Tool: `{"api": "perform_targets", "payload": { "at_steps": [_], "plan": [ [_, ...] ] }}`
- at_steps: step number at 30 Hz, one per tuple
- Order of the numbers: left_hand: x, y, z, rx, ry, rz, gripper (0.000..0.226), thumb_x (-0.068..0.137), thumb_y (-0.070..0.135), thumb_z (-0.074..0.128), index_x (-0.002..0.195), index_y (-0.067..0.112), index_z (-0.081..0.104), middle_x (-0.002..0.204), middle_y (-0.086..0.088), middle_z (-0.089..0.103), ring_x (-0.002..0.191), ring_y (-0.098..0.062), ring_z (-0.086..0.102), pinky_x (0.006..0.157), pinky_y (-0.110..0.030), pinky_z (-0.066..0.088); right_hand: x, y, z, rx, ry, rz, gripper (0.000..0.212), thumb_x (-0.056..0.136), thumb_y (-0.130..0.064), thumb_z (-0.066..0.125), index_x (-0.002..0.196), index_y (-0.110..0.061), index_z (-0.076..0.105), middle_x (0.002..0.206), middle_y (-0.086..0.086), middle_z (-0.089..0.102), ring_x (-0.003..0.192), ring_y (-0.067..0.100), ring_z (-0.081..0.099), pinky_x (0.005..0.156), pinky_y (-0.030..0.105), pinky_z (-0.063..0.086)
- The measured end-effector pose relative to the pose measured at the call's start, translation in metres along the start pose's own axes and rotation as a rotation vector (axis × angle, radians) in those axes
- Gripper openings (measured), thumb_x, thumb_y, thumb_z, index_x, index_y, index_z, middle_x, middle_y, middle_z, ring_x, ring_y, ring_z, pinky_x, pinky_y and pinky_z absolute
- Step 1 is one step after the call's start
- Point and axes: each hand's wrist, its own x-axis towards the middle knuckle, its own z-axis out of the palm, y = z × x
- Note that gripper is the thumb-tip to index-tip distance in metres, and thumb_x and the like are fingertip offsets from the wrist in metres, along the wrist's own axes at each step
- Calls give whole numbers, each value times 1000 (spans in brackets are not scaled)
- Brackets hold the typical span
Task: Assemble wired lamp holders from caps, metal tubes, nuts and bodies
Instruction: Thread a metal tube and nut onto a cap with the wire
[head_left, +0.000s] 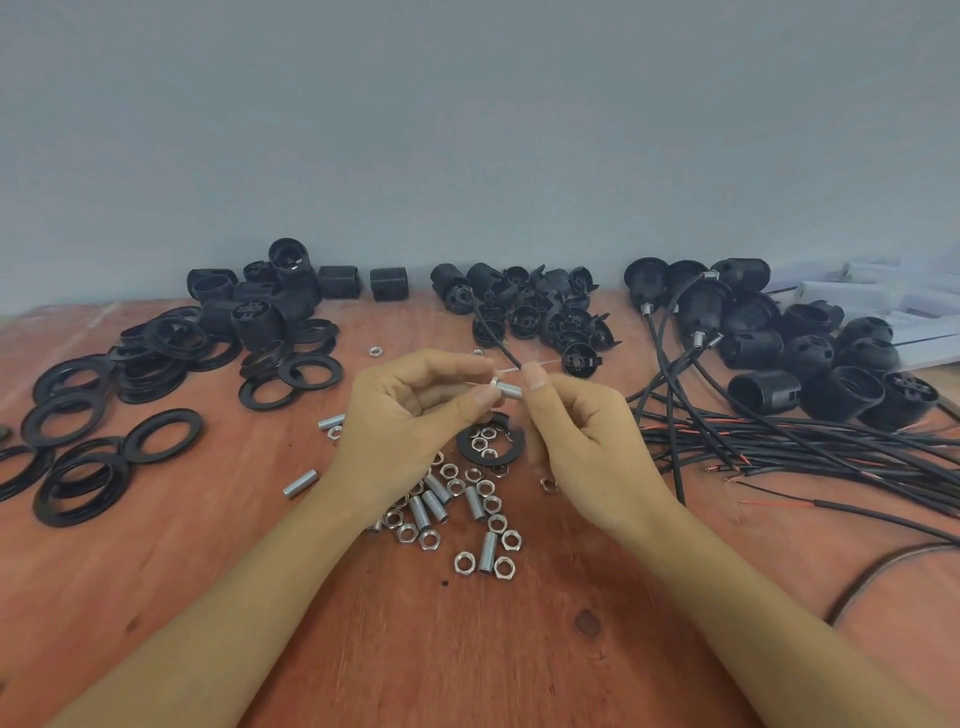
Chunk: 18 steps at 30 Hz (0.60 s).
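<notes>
Between the two raised hands sits a short threaded metal tube (510, 388), lying crosswise. The left hand (410, 415) pinches its left end between thumb and forefinger, other fingers curled. The right hand (582, 431) pinches just at the tube's right end, apparently on the tip of a black wire (493, 332) (motion blur hides the exact contact) that trails away beyond the fingers. Below the wrists lie loose nuts (464, 563).
</notes>
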Motion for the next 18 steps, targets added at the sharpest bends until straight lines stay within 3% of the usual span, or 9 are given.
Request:
{"api": "perform_targets", "payload": {
  "at_steps": [2, 5, 7, 10, 14, 17, 18],
  "plan": [
    [0, 1, -2, 19, -3, 9, 21, 73, 11, 74, 93, 13, 72, 88, 0, 77, 81, -13, 73, 73, -19, 56, 1, 0, -1, 17, -29, -4, 30, 89, -50, 56, 83, -22, 65, 55, -3, 58, 48, 12, 52, 46, 24, 42],
    [-1, 1, -2, 12, -15, -8, 21, 71, 12, 74, 92, 13, 72, 87, 0, 77, 80, -12, 73, 72, -19, 56, 2, 3, 1, 19, -23, 4, 48, 91, -52, 48, 66, -14, 66, 49, -4, 56, 43, 4, 51, 47, 15, 40],
    [-1, 0, -1, 2, -15, -17, 21, 71, 13, 74, 92, 13, 72, 86, -1, 77, 80, -13, 73, 72, -19, 56, 1, 3, 0, 22, -18, 14, 54, 91, -56, 44, 67, -14, 67, 48, -4, 57, 45, 4, 52, 49, 16, 40],
    [-1, 0, -3, 18, -13, -17, 22, 71, 13, 75, 93, 12, 73, 87, -3, 77, 80, -14, 73, 72, -20, 56, 1, 1, -2, 31, -38, -13, 29, 88, -50, 55, 79, -25, 67, 55, -8, 60, 48, 4, 54, 50, 19, 42],
    [-2, -1, -2, 14, -25, -17, 20, 71, 15, 76, 90, 20, 76, 89, -3, 77, 82, -16, 73, 75, -22, 57, 1, 3, -1, 18, -22, 7, 53, 93, -53, 45, 61, -17, 66, 48, -4, 57, 45, 4, 51, 50, 17, 41],
    [-1, 0, -2, 12, -34, 4, 19, 72, 13, 76, 91, 18, 75, 89, -3, 77, 82, -15, 73, 75, -21, 57, 0, 0, -1, 32, -58, -28, 33, 91, -48, 51, 74, -24, 67, 54, -8, 59, 48, 5, 52, 50, 18, 41],
    [-1, 0, -3, 14, -34, 4, 19, 72, 13, 76, 90, 20, 75, 88, -2, 77, 81, -14, 73, 74, -20, 57, 0, 1, -1, 25, -56, -32, 36, 91, -48, 51, 73, -22, 67, 53, -8, 59, 47, 5, 51, 49, 18, 41]
  ]
}}
